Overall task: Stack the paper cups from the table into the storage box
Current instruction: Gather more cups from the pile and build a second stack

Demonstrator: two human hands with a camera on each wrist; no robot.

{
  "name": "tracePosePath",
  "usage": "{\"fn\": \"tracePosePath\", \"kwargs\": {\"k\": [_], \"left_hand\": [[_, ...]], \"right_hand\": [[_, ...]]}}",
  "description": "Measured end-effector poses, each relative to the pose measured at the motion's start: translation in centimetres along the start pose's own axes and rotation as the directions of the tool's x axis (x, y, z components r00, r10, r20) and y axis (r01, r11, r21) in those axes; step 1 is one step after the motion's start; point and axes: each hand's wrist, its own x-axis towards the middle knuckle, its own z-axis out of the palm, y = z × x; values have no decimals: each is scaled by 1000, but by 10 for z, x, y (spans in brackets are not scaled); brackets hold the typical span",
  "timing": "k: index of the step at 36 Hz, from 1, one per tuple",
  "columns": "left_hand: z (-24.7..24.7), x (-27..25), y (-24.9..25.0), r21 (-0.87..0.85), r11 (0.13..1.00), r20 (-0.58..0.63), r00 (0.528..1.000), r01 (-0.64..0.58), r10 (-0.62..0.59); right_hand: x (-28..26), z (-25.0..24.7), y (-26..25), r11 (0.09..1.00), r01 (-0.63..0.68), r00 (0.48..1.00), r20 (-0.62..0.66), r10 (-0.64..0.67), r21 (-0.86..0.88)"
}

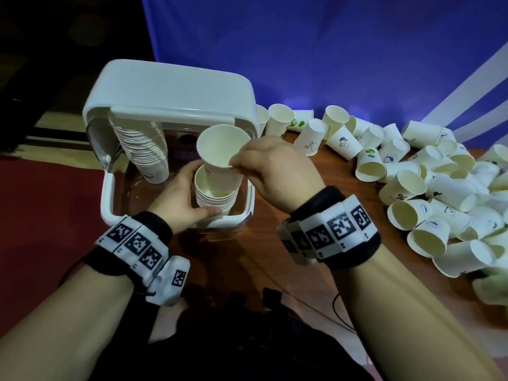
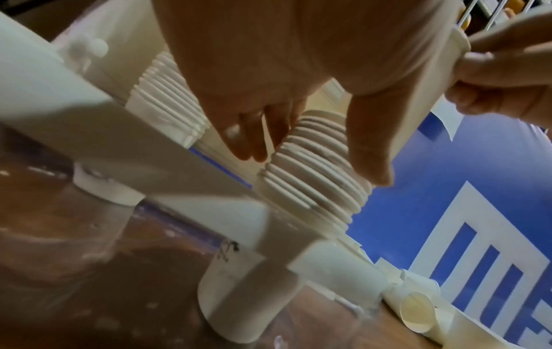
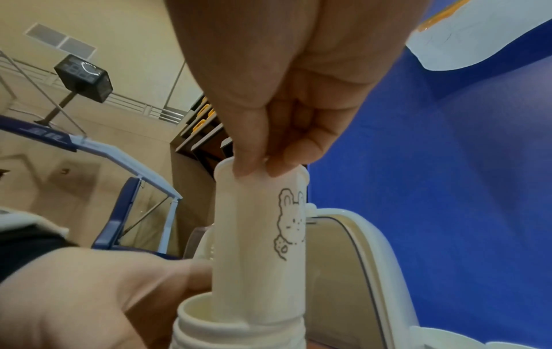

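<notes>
My right hand (image 1: 247, 163) pinches the rim of a white paper cup (image 1: 220, 152) with a rabbit drawing (image 3: 291, 222). The cup's base sits partway inside the top of a short cup stack (image 1: 215, 198) at the near right of the white storage box (image 1: 108, 196). My left hand (image 1: 187, 193) wraps round that stack (image 2: 313, 170), thumb on its near side and fingers on the far side. A taller cup stack (image 1: 143, 149) leans at the box's back left. The box lid (image 1: 176, 92) stands open behind.
Several loose paper cups (image 1: 428, 188) lie heaped across the brown table (image 1: 269, 270) to the right. A blue backdrop (image 1: 357, 50) rises behind. Red floor (image 1: 49, 215) lies left of the box. Dark cables (image 1: 338, 303) trail at the table's near edge.
</notes>
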Motion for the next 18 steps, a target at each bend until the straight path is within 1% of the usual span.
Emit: {"fn": "tracePosePath", "kwargs": {"k": [2, 6, 7, 8, 9, 11, 12, 13, 15, 16, 17, 18], "left_hand": [[2, 3, -2, -64, 997, -8, 999, 46, -47], [5, 3, 0, -78, 996, -24, 999, 38, -40], [6, 2, 1, -83, 996, -30, 999, 39, -41], [7, 1, 4, -75, 996, -38, 998, 42, -45], [8, 1, 3, -61, 997, -51, 998, 44, -47], [9, 2, 1, -19, 999, -69, 997, 29, -31], [9, 2, 2, 12, 1000, -70, 997, 22, -21], [9, 1, 2, 44, 999, -68, 998, 12, -9], [8, 0, 5, 92, 996, -61, 998, 18, -13], [7, -1, 7, 124, 992, -64, 998, 26, -18], [6, -2, 9, 170, 985, -77, 997, 32, -19], [5, -5, 13, 230, 973, -101, 995, 32, -9]], "right_hand": [[4, 2, -1, 999, 32, 999, 7, -32, 2], [5, 6, -2, 998, 68, 995, 77, -69, 18], [6, 8, -2, 998, 64, 991, 118, -66, 16], [6, 11, -1, 998, 58, 980, 190, -58, 5], [6, 16, -1, 999, 44, 954, 296, -34, -24], [4, 29, 2, 995, -15, 865, 498, 61, -96], [4, 34, 3, 992, -37, 822, 561, 98, -118], [3, 37, 3, 991, -41, 800, 590, 110, -129], [0, 42, 7, 993, -25, 802, 590, 90, -117], [-3, 43, 9, 995, -28, 813, 576, 78, -95], [-6, 42, 11, 998, -40, 835, 546, 64, -56], [-10, 39, 13, 999, -50, 875, 483, 38, 11]]}}
